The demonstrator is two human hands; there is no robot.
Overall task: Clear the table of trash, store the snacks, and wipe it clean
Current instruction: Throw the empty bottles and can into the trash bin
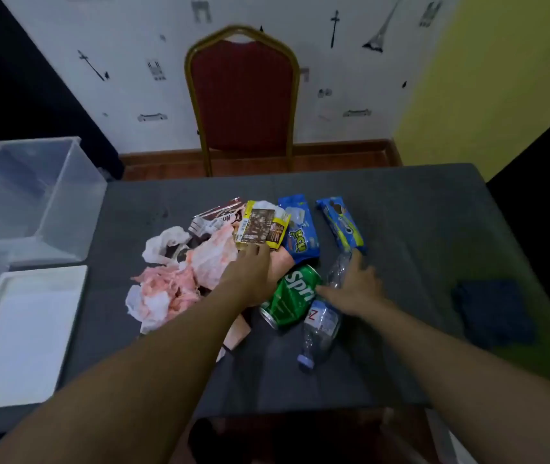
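Observation:
A pile lies mid-table on the grey table [400,229]: pink and white crumpled bags [180,279], a brown wrapper [216,217], a yellow snack packet [262,226], a blue snack bag [298,229], a blue cookie pack [342,226], a green soda can [292,296] on its side and two clear plastic bottles [320,329] [339,269]. My left hand [250,272] reaches to the yellow packet's lower edge, fingers extended and touching it. My right hand [354,289] lies spread over the upper bottle, thumb against the can.
A clear plastic bin [32,195] stands at the table's left, with a white tray [22,333] in front of it. A folded dark blue cloth [494,313] lies at the right. A red chair [243,95] stands behind the table.

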